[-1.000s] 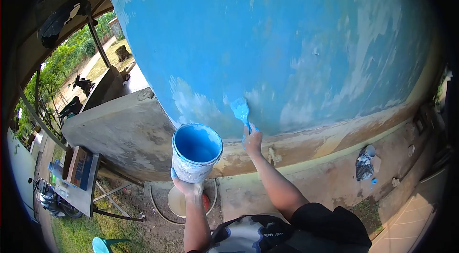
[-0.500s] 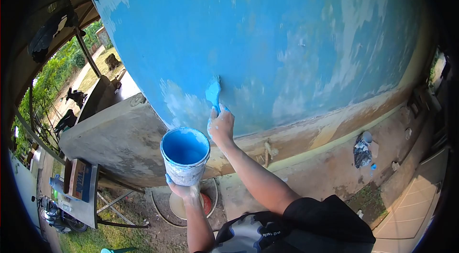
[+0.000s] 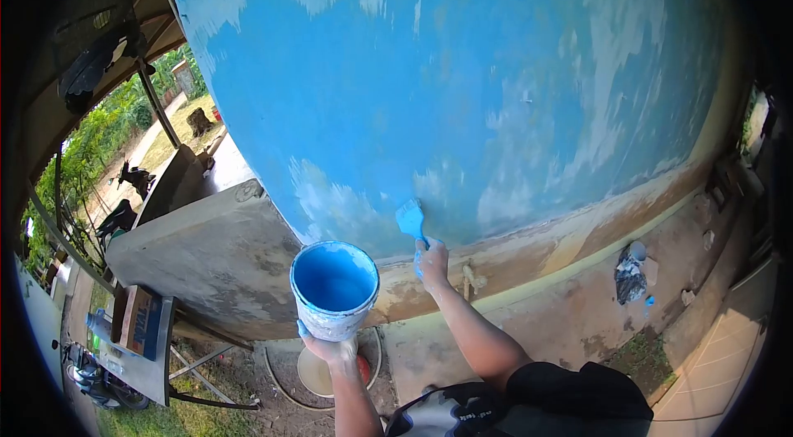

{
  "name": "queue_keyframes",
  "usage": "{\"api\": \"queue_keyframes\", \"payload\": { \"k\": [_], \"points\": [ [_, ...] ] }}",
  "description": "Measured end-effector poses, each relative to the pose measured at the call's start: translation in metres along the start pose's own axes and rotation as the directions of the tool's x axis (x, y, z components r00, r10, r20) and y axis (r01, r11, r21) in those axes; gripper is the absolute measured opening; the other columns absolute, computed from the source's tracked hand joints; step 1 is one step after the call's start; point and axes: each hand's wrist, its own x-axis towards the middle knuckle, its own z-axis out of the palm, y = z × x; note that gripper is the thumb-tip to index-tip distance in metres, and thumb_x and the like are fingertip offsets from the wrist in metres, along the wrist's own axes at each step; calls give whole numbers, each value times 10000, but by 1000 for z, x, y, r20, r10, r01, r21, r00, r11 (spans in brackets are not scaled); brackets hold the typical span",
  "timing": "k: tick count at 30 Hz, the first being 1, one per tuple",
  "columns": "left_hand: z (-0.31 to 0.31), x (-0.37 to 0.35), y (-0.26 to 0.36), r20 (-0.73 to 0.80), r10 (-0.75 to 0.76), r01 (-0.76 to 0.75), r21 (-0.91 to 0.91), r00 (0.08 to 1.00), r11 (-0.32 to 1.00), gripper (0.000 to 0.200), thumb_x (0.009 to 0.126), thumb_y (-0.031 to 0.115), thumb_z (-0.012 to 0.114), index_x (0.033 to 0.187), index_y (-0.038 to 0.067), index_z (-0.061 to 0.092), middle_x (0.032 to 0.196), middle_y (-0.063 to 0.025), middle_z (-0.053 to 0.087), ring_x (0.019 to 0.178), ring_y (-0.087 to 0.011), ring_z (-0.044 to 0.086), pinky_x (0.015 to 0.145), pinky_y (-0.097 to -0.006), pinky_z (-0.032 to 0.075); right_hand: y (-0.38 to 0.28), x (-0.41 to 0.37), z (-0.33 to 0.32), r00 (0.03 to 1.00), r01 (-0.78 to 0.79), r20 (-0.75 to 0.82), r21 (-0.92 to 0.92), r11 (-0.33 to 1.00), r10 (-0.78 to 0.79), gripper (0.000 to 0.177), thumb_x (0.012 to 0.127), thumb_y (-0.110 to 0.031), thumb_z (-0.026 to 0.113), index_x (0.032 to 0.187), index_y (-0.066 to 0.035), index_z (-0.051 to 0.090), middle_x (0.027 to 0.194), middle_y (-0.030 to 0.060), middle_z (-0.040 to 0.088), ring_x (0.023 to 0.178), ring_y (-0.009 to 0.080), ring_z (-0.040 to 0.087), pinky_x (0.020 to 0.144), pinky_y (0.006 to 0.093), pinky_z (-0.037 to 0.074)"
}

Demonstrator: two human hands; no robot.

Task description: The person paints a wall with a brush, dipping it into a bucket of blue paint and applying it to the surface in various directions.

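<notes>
My right hand (image 3: 432,262) is closed around the handle of a paintbrush (image 3: 410,220) whose head is covered in blue paint. The bristles are against the lower part of the wall (image 3: 388,90), which is blue with pale, thinly covered patches. My left hand (image 3: 328,344) supports a paint bucket (image 3: 334,288) from below, fingers wrapped about its base. Blue paint shows inside the bucket, and its white outside is smeared. The bucket is tilted slightly toward me, just left of the brush.
A low concrete wall (image 3: 206,259) adjoins at left. Beyond it stand a table (image 3: 157,367) with a cardboard box (image 3: 140,321) and a motorcycle (image 3: 99,379). A round pale lid or basin (image 3: 314,369) lies on the ground below the bucket. Crumpled plastic (image 3: 630,278) lies at right.
My right hand has brought the brush down and slightly right along the wall, toward its lower edge. The bucket in my left hand sits slightly lower and further right in view.
</notes>
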Motion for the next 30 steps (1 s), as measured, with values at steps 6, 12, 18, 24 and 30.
{"api": "queue_keyframes", "payload": {
  "k": [6,12,18,24,30],
  "points": [
    [36,-9,-20,-73,-68,63,-64,995,996,713,1000,593,418,1581,181,405,1657,-122,355,1470,-457,380,1109,-751,352,-88,28,-1,864,488,-93,-78,869,-494,278,1026,-192,616,953,74,651,738,244,613,673,416,549,659,480,427],
    [23,4,-23,7,-84,83,25,996,996,720,981,573,465,1567,157,432,1635,-129,395,1460,-415,417,1154,-680,370,-23,25,-20,996,62,74,-164,984,-51,283,1025,-203,598,1023,68,680,863,276,688,864,475,660,766,541,479],
    [28,2,-27,-35,-59,60,17,998,998,691,1003,582,416,1578,199,413,1650,-120,364,1457,-454,394,1071,-773,368,-83,12,-22,927,373,10,-110,921,-374,298,1036,-239,599,1037,47,682,792,228,655,735,409,614,692,486,455],
    [38,0,-33,-25,-138,137,-26,990,990,713,976,566,507,1577,194,408,1652,-120,358,1464,-441,382,1098,-759,350,-92,52,5,876,479,-26,-54,876,-481,349,1048,-281,590,1083,53,680,818,242,662,752,429,605,699,479,464],
    [29,9,-26,4,-128,128,-10,992,992,714,984,592,471,1570,189,420,1642,-118,378,1459,-435,398,1088,-740,381,59,29,-29,1000,-3,-13,-176,984,1,185,1021,-153,599,980,-5,701,676,151,573,621,261,539,614,438,428]
  ]
}}
